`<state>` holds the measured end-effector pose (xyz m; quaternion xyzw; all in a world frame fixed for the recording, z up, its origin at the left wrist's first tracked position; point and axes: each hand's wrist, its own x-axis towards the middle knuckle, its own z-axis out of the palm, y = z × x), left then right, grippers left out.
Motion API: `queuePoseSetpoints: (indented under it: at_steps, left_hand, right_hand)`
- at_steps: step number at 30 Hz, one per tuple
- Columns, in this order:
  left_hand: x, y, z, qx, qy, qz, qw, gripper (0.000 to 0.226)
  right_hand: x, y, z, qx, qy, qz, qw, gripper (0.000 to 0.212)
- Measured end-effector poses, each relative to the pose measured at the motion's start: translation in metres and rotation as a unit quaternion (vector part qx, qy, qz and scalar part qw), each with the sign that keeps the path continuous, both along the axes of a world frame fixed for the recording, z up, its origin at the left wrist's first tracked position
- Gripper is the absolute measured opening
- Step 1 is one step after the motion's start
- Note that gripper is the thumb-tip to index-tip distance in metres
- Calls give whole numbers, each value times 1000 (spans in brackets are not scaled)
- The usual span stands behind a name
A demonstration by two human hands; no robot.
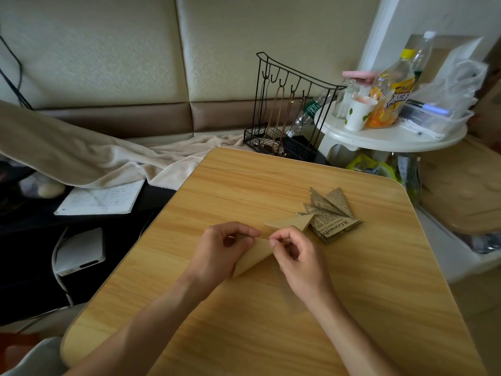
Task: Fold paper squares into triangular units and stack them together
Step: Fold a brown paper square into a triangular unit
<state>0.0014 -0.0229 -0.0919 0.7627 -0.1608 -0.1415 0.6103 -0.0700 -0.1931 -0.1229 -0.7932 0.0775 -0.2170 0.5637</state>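
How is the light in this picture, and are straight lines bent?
Head view: soft daylight, brightest around the white side table; the left floor is dark; the wooden table edges bow from the wide lens; the hands cast only faint shadows.

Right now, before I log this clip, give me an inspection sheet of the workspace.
Surface: wooden table, a thin crack line near its far edge.
Job's things: tan paper part-folded under both hands; pile of folded newsprint triangles beside it.
Clutter: wire rack, side table with bottle, cup, plastic bag.
Hands: left hand and right hand pinch the paper.
Cables: white cable by a white box.
Surroundings: padded wall, blanket, notebook.
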Motion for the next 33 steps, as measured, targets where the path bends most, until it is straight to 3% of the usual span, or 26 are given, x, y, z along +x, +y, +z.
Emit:
queuePoseSetpoints:
  at_steps: [8,33]
  left_hand:
    - [0,-1,-1,44,-27,-18,999,13]
    - [1,2,1,37,-37,35,998,16]
  right_hand:
    - [-1,0,1,-16,5,-5,1000,18]
    - [3,-1,-4,-44,10,-39,998,26]
